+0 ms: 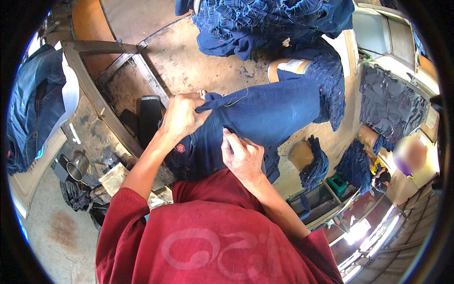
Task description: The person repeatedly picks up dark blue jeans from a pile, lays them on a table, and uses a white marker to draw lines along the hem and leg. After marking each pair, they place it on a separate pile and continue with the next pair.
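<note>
Red cotton fills the nearest part of the view, the person's shirt (213, 241), with both bare forearms reaching out from it over a pair of dark blue jeans (265, 116). The jeans lie stretched away from the body across a worn, stained desk (189, 61), waistband end close in, so the cloth sits flat and within easy reach of both hands. Nearer of the two, the right hand (243, 158) rests on the denim with its grip closed, fingers curled in and thumb pressed against the forefinger as if pinching something small at the cloth; what it pinches is too small to tell. A little further on, the left hand (182, 116) has its grip shut on a bunched fold of the jeans near the top edge, pulling the fabric up and taut for the other hand. A pale loose thread (236, 100) trails over the denim just beyond. Further off, a heap of folded denim (265, 19) sits at the desk's far end, and more dark denim (390, 102) hangs to the right.
</note>
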### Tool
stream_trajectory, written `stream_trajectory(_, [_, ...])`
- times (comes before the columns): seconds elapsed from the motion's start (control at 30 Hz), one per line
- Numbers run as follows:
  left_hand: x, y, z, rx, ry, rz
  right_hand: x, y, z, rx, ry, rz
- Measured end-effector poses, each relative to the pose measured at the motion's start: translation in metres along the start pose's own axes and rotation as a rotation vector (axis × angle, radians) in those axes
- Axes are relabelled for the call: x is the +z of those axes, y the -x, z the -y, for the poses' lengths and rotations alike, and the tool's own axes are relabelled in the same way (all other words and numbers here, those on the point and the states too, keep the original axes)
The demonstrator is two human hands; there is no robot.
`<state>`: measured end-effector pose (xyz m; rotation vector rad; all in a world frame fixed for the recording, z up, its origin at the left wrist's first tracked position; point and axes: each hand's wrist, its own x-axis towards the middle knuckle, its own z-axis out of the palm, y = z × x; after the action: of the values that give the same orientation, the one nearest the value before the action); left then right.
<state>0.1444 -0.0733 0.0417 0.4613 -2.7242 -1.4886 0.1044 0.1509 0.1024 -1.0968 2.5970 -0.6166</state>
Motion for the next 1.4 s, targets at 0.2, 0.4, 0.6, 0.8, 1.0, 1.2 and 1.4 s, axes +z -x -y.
stream_trajectory(0.2, [0.0000,0.0008,-0.0013,0.006,-0.006,-0.025,0.0007,-0.0007,-0.0016,0.044,-0.112,-0.059])
stream_trajectory(0.4, [-0.0020,0.0005,-0.0052,-0.046,0.031,0.004,-0.0010,0.0012,-0.0019,-0.011,-0.039,-0.042])
stream_trajectory(0.6, [-0.0042,0.0000,-0.0084,-0.064,-0.025,0.032,0.0005,-0.0008,-0.0039,0.043,-0.018,0.023])
stream_trajectory(0.8, [-0.0043,-0.0007,-0.0089,-0.180,-0.054,0.111,-0.0028,0.0006,-0.0022,0.039,-0.081,-0.073])
stream_trajectory(1.0, [-0.0027,-0.0002,-0.0062,-0.100,-0.055,0.070,-0.0032,-0.0011,-0.0050,-0.019,-0.004,-0.030])
stream_trajectory(1.2, [-0.0017,0.0004,-0.0061,-0.151,-0.071,0.090,-0.0031,0.0001,-0.0055,0.068,-0.018,0.036])
stream_trajectory(1.4, [-0.0020,0.0018,-0.0047,-0.075,-0.071,0.042,0.0003,0.0006,-0.0062,0.017,-0.079,-0.118])
